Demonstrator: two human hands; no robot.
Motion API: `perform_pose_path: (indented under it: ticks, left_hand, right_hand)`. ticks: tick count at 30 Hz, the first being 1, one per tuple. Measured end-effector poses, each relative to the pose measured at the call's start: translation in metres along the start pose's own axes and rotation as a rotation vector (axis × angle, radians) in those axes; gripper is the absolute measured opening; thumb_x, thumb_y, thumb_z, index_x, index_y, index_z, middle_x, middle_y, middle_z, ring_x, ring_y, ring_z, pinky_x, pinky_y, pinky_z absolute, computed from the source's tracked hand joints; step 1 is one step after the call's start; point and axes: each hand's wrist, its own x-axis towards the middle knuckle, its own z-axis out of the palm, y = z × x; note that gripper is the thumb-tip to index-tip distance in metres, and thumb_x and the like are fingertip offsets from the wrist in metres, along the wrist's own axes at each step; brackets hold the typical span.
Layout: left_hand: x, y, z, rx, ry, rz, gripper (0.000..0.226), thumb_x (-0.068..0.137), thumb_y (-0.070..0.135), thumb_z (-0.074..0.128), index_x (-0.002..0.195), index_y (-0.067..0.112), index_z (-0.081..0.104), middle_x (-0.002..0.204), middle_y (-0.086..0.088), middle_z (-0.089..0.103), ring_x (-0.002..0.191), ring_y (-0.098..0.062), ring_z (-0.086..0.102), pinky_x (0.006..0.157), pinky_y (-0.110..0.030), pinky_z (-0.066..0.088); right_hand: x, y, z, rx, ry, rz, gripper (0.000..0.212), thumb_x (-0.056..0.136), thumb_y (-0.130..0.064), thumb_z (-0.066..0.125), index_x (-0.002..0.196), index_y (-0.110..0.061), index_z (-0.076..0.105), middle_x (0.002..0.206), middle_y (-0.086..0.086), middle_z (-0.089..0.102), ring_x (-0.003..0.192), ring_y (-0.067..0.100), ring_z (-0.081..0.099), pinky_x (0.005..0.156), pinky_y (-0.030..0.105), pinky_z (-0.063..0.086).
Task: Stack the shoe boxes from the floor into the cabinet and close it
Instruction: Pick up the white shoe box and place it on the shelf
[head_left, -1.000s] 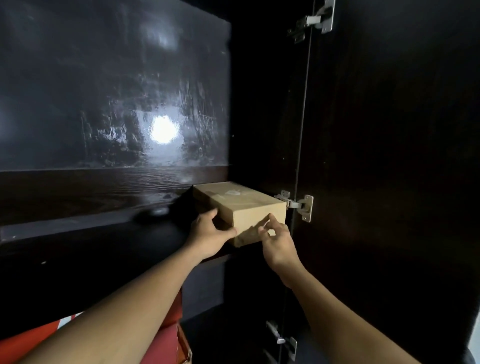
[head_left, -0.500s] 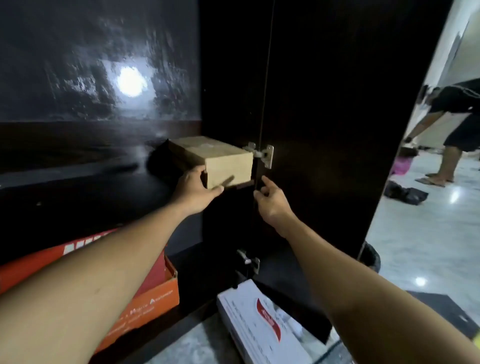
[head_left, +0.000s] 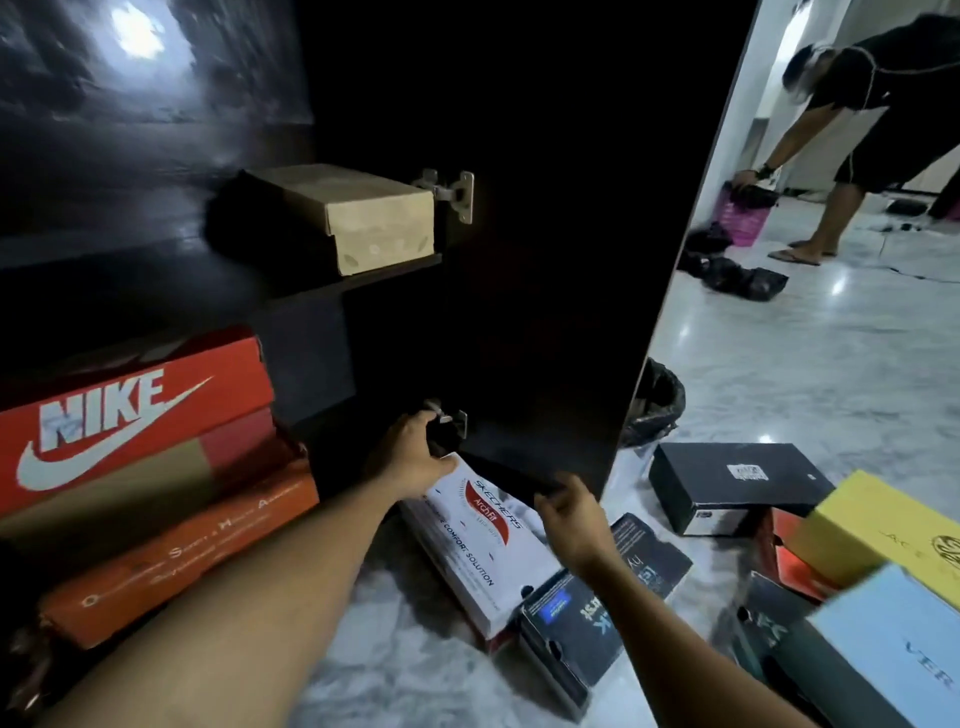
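Cabinet shelf: one cardboard box.

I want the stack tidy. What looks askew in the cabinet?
The red Nike box sits tilted and skewed on the orange box beneath it. The plain cardboard box lies flat on its shelf.

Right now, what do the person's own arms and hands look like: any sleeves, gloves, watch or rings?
Both forearms are bare, with no sleeves in view. The left hand and right hand wear no gloves. No watch, band or rings show on either.
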Motion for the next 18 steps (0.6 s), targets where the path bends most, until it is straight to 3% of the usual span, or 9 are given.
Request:
perform_pose_path:
  ticks: [3,5,8,13,16,18]
  left_hand:
    - [0.008,-0.035,0.033,0.120,-0.149,-0.030,0.087,0.075,0.034,0.082,0.149,0.017,0.038,0.149,-0.007,0.043,0.136,-0.025,0.042,0.108,-0.031,0.037]
    - [0.018,-0.061,0.051,0.210,-0.258,-0.045,0.101,0.069,0.035,0.087,0.152,0.016,0.033,0.154,-0.007,0.037,0.141,-0.024,0.036,0.113,-0.028,0.032]
    - [0.040,-0.093,0.073,0.331,-0.372,-0.061,0.116,0.063,0.034,0.091,0.156,0.014,0.024,0.159,-0.007,0.027,0.146,-0.024,0.028,0.117,-0.028,0.027]
    - [0.070,-0.134,0.105,0.481,-0.455,-0.014,0.124,0.066,0.050,0.085,0.159,0.016,0.010,0.166,-0.004,0.009,0.152,-0.024,0.005,0.123,-0.032,0.011]
    - [0.065,-0.152,0.120,0.488,-0.424,0.000,0.119,0.067,0.061,0.079,0.158,0.019,0.015,0.166,0.001,0.008,0.152,-0.023,0.005,0.123,-0.037,0.014]
    - [0.051,-0.157,0.122,0.484,-0.368,0.004,0.117,0.066,0.066,0.077,0.157,0.020,0.018,0.165,0.000,0.011,0.151,-0.025,0.010,0.122,-0.041,0.019]
  right_hand:
    - [-0.001,0.046,0.029,-0.091,-0.020,0.075,0.059,0.095,-0.036,0.059,0.147,-0.016,0.039,0.139,0.009,0.056,0.121,0.022,0.058,0.088,0.025,0.046]
    - [0.000,0.073,0.052,-0.217,-0.036,0.091,0.068,0.088,-0.054,0.059,0.146,-0.024,0.040,0.142,0.005,0.051,0.125,0.020,0.053,0.100,0.034,0.047]
    - [0.001,0.095,0.082,-0.425,-0.050,0.138,0.090,0.074,-0.077,0.053,0.148,-0.031,0.033,0.149,-0.005,0.037,0.137,0.020,0.034,0.111,0.047,0.031]
    - [0.002,0.109,0.110,-0.509,0.032,0.160,0.115,0.051,-0.093,0.048,0.147,-0.033,0.032,0.144,-0.007,0.030,0.134,0.021,0.028,0.108,0.051,0.024]
    - [-0.001,0.118,0.120,-0.562,0.079,0.133,0.122,0.042,-0.098,0.049,0.145,-0.032,0.035,0.146,-0.003,0.031,0.132,0.024,0.030,0.106,0.049,0.025]
    - [-0.002,0.121,0.120,-0.592,0.073,0.154,0.117,0.048,-0.095,0.051,0.146,-0.035,0.032,0.151,0.000,0.029,0.134,0.026,0.028,0.108,0.049,0.025]
